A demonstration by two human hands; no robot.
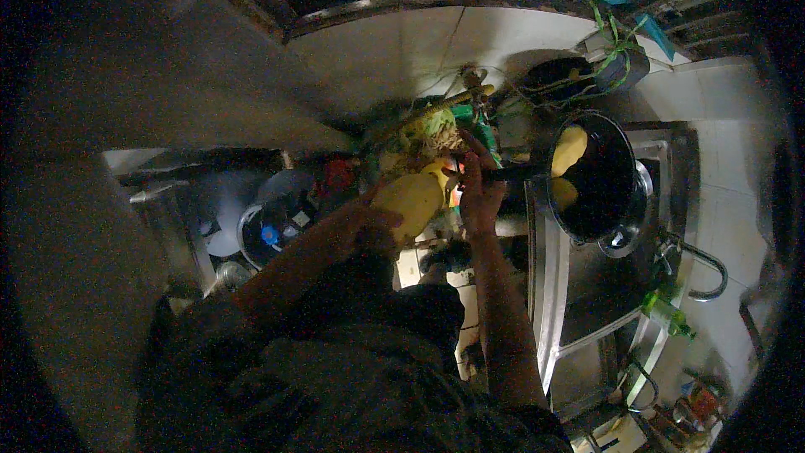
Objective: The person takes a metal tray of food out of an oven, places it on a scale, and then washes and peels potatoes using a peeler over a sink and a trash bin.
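My left hand (pixel 375 219) grips a large peeled yellow potato (pixel 410 201), fingers wrapped along its near side. Close by on the right is my right hand (pixel 481 195), its fingers bent toward the potato's far end. A small dark shape shows at those fingertips, too blurred to name. Behind the wrist passes the long handle (pixel 519 173) of a deep black pan (pixel 600 195). Inside the pan lie two pale yellow pieces, a long peeled potato (pixel 569 148) and a rounder piece (pixel 563 192).
The pan rests over a steel sink (pixel 604 289) with a curved faucet (pixel 707 264). A green bottle (pixel 670 314) lies beside it. Leafy vegetables (pixel 437 126) sit beyond my hands. On the left is a metal pot (pixel 248 226) with a blue item inside. Tiled floor (pixel 468 308) shows below.
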